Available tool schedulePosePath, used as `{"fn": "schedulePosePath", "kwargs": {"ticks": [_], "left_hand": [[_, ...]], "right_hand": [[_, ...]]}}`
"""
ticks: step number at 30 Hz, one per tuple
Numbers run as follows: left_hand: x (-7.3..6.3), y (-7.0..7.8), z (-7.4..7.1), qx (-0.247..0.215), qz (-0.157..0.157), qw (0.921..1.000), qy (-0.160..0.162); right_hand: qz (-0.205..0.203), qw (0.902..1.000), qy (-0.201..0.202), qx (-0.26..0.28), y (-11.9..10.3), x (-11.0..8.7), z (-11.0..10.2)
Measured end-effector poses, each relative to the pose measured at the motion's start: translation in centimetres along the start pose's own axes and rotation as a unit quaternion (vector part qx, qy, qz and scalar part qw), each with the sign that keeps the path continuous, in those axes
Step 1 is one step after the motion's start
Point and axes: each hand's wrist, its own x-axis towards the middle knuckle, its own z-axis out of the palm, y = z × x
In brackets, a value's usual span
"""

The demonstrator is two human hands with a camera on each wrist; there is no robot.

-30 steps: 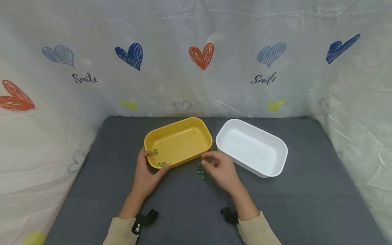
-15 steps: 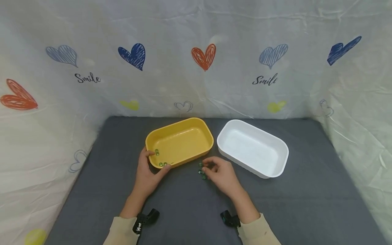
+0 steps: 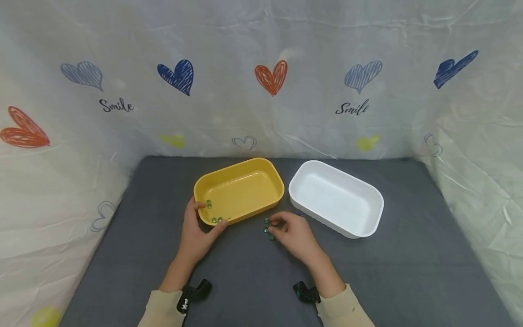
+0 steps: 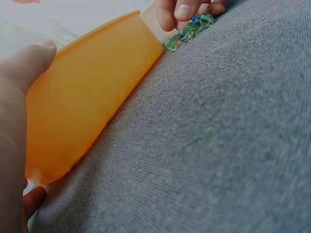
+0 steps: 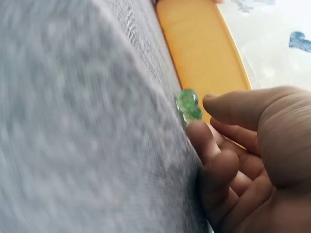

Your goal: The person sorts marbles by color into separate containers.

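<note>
My left hand (image 3: 196,231) grips the left end of a yellow tray (image 3: 245,190), thumb at the near rim and fingers round the end. Inside that tray lie several green marbles (image 3: 209,205). Just right of it, my right hand (image 3: 294,231) is low over the cloth, fingers bent, with a gap between thumb and index finger. Several green glass marbles (image 4: 185,35) lie in a line by its fingertips. In the right wrist view, a green marble (image 5: 187,99) sits just beyond the thumb and index tips. No marble shows held there.
A white tray (image 3: 337,200) stands right of the yellow one, behind my right hand. Small blue marbles (image 3: 299,213) peek out between that hand and the white tray. Grey cloth (image 3: 245,281) covers the table, and a white curtain with printed hearts (image 3: 271,77) hangs behind.
My right hand has drawn slightly back toward me, and its fingertips are lower beside the green marbles. Blue marbles behind it have come into sight. The left hand keeps its grip on the yellow tray.
</note>
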Motion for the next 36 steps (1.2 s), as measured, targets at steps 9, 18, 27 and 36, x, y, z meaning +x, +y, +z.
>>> {"fn": "schedulePosePath", "kwargs": {"ticks": [9,18,27,36], "left_hand": [[-0.02,-0.30,0.21,0.000,0.007,1.0000,-0.001],[0.02,-0.10,0.10,-0.003,0.005,1.0000,0.003],[0.00,0.07,0.07,0.006,0.005,1.0000,0.002],[-0.02,-0.02,0.01,0.004,0.009,0.9999,0.003]], "right_hand": [[-0.001,0.9996,0.010,-0.027,-0.21,0.07,0.23],[-0.009,0.9997,0.004,-0.022,-0.20,0.20,0.18],[-0.009,0.9996,0.000,-0.026,-0.21,0.16,0.10],[-0.009,0.9997,-0.002,-0.024,-0.20,0.24,0.13]]}}
